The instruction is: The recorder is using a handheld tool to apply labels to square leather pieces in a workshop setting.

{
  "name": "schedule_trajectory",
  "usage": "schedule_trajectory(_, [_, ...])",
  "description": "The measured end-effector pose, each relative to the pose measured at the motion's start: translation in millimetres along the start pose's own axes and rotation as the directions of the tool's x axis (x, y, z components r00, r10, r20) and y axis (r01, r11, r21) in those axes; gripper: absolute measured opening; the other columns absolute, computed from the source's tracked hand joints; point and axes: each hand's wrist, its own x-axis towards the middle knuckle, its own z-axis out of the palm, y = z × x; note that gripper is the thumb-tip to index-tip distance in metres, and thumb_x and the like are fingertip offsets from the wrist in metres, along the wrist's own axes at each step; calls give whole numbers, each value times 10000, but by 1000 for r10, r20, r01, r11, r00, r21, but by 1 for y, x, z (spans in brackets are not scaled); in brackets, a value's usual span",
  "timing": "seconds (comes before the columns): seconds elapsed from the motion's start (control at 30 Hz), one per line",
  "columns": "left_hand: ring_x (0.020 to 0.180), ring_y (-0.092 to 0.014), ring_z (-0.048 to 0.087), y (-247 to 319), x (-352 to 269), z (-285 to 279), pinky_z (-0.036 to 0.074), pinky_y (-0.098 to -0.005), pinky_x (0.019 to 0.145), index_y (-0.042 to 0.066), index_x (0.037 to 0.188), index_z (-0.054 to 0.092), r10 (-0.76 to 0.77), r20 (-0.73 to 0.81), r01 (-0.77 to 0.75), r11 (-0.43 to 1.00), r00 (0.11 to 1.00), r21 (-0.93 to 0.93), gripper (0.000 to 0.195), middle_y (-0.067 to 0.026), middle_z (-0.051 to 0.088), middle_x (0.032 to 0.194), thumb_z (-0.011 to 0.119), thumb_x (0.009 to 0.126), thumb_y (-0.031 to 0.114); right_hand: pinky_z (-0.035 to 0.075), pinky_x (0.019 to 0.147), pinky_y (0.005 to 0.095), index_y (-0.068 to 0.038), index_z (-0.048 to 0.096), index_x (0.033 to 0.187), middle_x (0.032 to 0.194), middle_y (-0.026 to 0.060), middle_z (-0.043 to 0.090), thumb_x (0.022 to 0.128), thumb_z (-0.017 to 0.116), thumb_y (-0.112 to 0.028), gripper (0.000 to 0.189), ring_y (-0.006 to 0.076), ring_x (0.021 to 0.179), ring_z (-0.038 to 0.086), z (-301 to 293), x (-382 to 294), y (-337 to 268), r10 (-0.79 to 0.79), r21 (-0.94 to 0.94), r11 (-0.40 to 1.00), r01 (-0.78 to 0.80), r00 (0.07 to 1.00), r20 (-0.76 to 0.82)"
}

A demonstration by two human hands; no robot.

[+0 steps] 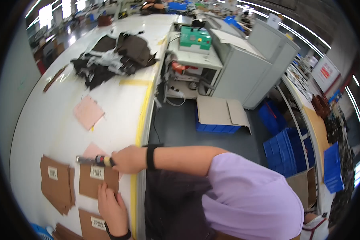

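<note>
My right hand [129, 159] grips a handheld tool [100, 160] with a dark and yellow body and a metal front end; blur hides its exact kind. The tool extends left over the upper edge of a brown flat piece [90, 186], which bears a pale label with writing. My left hand [112, 202] lies palm down, fingertips on that piece's lower part. A second labelled brown piece [87, 223] lies below, partly under my left wrist. To the left is a stack of brown pieces [55, 192], labelled on top. A pink sheet [93, 150] shows beneath the tool.
Another pink piece [88, 112] lies farther up the white table [114, 120], below a heap of dark and grey material [117, 57]. Yellow tape [142, 120] follows the table edge. Beyond are a green machine [195, 39], a cardboard-covered blue crate [219, 127] and grey cabinets [243, 72].
</note>
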Motion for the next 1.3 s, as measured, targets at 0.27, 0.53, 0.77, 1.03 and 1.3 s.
schedule_trajectory(0.27, [1279, -393, 564, 14, 24, -1, 485, -463, 1036, 1, 998, 608, 65, -73, -65, 998, 995, -7, 202, -195, 625, 1316, 718, 850, 84, 532, 646, 522, 14, 472, 1088, 751, 242, 657, 1019, 571, -373, 406, 447, 725, 669, -30, -105, 12, 193, -230, 956, -180, 981, 34])
schedule_trajectory(0.53, [1284, -363, 572, 10, 13, 0, 507, -440, 1019, 11, 1026, 626, 33, -77, -29, 998, 996, 51, 226, -181, 629, 1317, 731, 853, 110, 532, 663, 512, 43, 499, 1002, 758, 245, 661, 1033, 545, -353, 400, 455, 732, 662, -21, -22, 4, 5, -281, 960, -13, 1000, -30])
schedule_trajectory(0.77, [1281, -373, 573, 7, 12, 1, 505, -445, 1011, 9, 1038, 622, 40, -83, -38, 999, 996, 30, 234, -189, 619, 1330, 725, 856, 111, 525, 647, 523, 44, 494, 987, 736, 242, 656, 1038, 548, -363, 413, 456, 714, 660, -12, -7, 3, -2, -297, 955, -16, 998, -62])
schedule_trajectory(1.03, [1293, -384, 561, 4, 10, 7, 495, -461, 1018, 5, 1039, 619, 40, -100, -35, 998, 994, 42, 216, -204, 611, 1334, 703, 869, 108, 546, 611, 505, 41, 498, 965, 695, 207, 663, 1022, 563, -323, 375, 424, 671, 679, -21, -28, -4, 6, -362, 932, -19, 999, -37])
schedule_trajectory(1.3, [1290, -391, 560, 8, 13, 4, 495, -462, 1016, -5, 1048, 615, 44, -93, -43, 999, 995, 11, 229, -211, 608, 1335, 703, 866, 103, 539, 626, 502, 76, 496, 1032, 715, 222, 656, 1023, 569, -324, 407, 438, 684, 663, -13, -5, -6, -29, -357, 934, 2, 997, -70])
